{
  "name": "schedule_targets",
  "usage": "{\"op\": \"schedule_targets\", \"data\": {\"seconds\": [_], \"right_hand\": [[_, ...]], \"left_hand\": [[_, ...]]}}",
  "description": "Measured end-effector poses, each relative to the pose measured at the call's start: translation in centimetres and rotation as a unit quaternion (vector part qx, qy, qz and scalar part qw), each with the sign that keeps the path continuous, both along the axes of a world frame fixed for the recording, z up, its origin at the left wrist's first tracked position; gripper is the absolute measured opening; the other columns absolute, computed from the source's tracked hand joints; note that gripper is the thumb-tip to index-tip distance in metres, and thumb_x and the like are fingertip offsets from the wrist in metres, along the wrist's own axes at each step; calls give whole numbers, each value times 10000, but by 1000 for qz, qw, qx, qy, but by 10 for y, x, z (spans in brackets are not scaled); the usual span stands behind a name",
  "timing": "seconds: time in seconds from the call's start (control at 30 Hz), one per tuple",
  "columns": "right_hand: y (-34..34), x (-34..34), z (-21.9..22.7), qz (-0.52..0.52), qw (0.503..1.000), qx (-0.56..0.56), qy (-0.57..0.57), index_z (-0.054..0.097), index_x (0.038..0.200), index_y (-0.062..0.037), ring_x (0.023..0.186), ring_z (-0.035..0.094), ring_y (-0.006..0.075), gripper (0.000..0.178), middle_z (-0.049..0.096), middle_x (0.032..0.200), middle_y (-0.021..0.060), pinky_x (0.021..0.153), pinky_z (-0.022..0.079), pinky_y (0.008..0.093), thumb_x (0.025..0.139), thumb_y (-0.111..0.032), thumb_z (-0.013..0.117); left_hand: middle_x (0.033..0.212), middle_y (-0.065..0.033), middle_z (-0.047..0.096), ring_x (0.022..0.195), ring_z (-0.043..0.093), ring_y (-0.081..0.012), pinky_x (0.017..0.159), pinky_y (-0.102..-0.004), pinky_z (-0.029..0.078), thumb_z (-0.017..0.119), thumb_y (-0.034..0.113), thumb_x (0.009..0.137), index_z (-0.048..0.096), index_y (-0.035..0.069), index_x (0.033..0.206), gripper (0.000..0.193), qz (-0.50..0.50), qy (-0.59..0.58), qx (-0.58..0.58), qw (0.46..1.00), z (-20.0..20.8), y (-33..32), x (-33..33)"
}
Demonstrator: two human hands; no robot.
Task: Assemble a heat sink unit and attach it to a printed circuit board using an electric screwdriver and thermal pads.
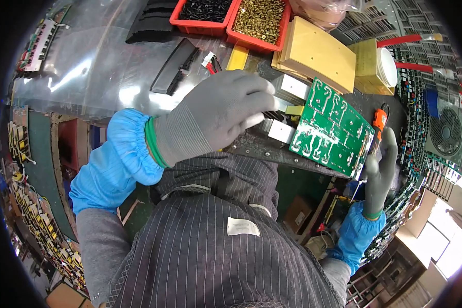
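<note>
My left hand [220, 113], in a grey glove, hangs over the bench edge with its fingers half bent and a gap between thumb and forefinger. Nothing shows between them. Right of its fingertips stands a green circuit board [331, 131], tilted, with its silvery solder tracks facing me. Silvery metal blocks [281, 131] and a yellow part [294, 110] sit by its left edge. My gloved right hand [382, 172] is at the board's right edge, closed round an orange-and-black handled tool [380, 119]. A thin metal shaft points down below that hand. Its grip is partly hidden.
Red bins of black screws [205, 10] and brass-coloured screws [259, 20] stand at the back. Beside them are stacked tan boards [318, 51] and a tan box [369, 66] with red-handled brushes [399, 40]. Black plastic pieces [173, 66] lie left. A fan [445, 131] stands right.
</note>
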State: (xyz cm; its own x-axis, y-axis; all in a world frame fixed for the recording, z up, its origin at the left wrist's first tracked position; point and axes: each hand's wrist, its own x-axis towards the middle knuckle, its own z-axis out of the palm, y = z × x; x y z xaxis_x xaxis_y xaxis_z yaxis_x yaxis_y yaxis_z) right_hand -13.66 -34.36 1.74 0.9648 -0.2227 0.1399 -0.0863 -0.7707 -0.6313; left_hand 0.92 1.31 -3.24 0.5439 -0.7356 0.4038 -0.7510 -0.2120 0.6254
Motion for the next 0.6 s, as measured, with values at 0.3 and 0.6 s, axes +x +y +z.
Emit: {"op": "schedule_targets", "data": {"seconds": [0.3,0.6], "right_hand": [[50,59,17,282,915,-265,115,359,1468,49,1336,403,521,1301,358,1482,348,1104,326,559,575,-855,638],[58,62,21,267,903,-266,208,278,1501,27,1388,318,551,1406,277,1514,378,1127,285,578,486,-862,670]], "left_hand": [[1068,-52,641,1008,611,-263,875,-409,518,710,160,769,655,94,1022,267,32,7,41,999,-18,-7,2],[874,-57,625,874,616,-240,874,-407,517,699,225,801,623,71,977,246,28,102,73,992,-26,-9,8]]}}
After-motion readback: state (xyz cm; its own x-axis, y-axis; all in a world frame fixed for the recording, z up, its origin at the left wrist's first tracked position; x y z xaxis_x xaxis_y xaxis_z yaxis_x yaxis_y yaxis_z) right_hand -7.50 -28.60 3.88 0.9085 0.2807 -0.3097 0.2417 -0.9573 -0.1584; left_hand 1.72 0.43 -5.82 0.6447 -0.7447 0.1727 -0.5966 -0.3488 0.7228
